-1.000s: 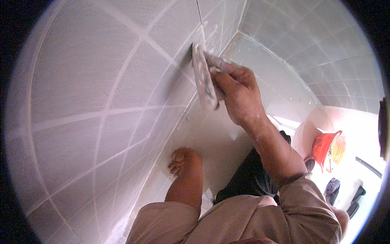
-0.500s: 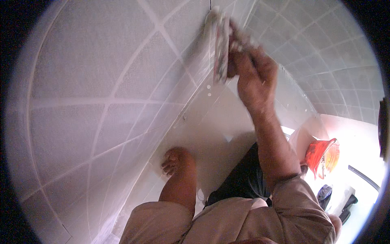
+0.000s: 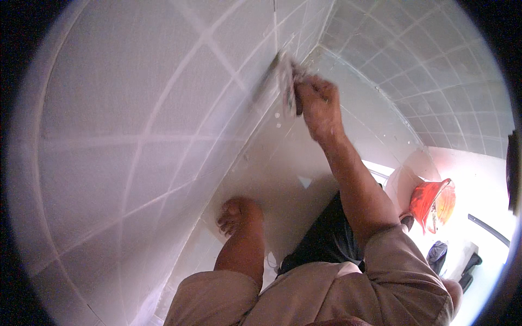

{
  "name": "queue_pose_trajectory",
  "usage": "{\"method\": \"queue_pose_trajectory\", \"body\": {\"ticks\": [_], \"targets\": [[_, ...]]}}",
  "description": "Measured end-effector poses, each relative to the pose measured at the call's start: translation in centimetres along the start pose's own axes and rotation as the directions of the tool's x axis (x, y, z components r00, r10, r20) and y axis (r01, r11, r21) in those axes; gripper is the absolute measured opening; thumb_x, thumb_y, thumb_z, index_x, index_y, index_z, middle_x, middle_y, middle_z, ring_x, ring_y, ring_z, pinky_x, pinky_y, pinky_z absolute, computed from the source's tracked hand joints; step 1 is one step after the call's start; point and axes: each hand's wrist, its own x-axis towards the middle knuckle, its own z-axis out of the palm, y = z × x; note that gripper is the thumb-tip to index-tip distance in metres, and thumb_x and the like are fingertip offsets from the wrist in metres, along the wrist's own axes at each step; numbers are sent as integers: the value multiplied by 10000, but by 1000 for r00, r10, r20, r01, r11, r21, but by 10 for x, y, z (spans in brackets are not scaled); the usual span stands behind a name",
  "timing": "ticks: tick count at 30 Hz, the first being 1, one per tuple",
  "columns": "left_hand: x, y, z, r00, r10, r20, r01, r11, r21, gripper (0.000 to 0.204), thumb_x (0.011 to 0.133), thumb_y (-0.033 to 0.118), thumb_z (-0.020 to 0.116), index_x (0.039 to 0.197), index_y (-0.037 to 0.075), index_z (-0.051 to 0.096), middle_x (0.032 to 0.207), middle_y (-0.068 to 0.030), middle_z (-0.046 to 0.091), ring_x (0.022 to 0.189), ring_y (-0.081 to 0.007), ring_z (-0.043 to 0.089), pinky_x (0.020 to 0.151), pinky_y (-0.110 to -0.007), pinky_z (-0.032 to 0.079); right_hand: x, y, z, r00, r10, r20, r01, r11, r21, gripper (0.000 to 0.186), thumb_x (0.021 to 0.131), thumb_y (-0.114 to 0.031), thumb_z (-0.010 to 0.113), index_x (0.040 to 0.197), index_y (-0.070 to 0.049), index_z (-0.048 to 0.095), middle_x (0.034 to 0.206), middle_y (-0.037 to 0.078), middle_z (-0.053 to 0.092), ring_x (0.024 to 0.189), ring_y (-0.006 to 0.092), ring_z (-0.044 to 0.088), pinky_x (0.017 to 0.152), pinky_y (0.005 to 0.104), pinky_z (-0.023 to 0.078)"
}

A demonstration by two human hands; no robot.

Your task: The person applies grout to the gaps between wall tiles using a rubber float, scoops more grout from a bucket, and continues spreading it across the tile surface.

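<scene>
My right hand [image 3: 319, 103] is closed round the handle of a hand float [image 3: 287, 89], blurred by motion and smeared with pale material. The float stands on edge, its flat face turned to the grey tiled wall [image 3: 92, 98] on my left, close to where wall and floor meet. Whether it touches the wall cannot be made out. My left hand [image 3: 234, 213] is low beside the same wall, its fingers curled in. Anything inside those fingers is hidden.
Another tiled wall [image 3: 435, 65] with pale joint lines rises at the far right. The smooth pale floor [image 3: 266, 174] lies between the walls, with small white spots on it. An orange-red bucket [image 3: 432, 204] stands at the right, near dark items [image 3: 470, 266] in bright light.
My right hand and the float have shifted left and down in the picture, staying beside the left wall. My left hand keeps nearly the same place.
</scene>
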Motion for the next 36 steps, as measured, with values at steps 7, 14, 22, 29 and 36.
{"method": "queue_pose_trajectory", "body": {"ticks": [7,14,22,29,36], "targets": [[-38,-78,-21,955,286,-84,-240,904,353,557,1062,407,311,1496,98,472,1546,-146,466,1391,-352,489,1188,-520,264,28,-22,3,997,-37,-73,63,916,396,360,999,-129,561,1283,84,623,882,95,685,691,147,616,621,291,508],[-95,-71,-52,919,252,302,-374,318,871,496,1046,360,398,1451,103,531,1475,-148,540,1315,-364,560,1134,-525,339,-3,-43,11,996,-90,24,73,917,391,341,995,-47,517,1285,104,612,969,144,697,783,196,679,683,350,569],[-73,-48,-37,980,185,72,-198,912,359,537,1041,436,383,1501,180,485,1545,-144,466,1423,-415,418,1199,-531,240,66,4,-5,982,88,-168,51,730,681,360,993,-17,506,1322,119,560,1074,162,690,900,208,676,875,354,558],[-48,-53,-36,989,120,81,-144,840,522,516,1022,467,401,1444,206,541,1478,-103,542,1302,-268,528,1124,-477,319,75,-27,-3,985,-22,-174,141,691,709,369,982,-15,516,1324,122,543,1118,174,690,932,240,690,874,370,563],[-14,-47,-22,972,112,208,-229,219,949,539,1035,472,389,1503,222,480,1577,-78,443,1377,-301,504,1148,-490,299,66,-27,8,972,-136,-191,187,940,284,312,965,-24,534,1236,98,632,1019,148,707,884,215,684,849,364,563]]}}
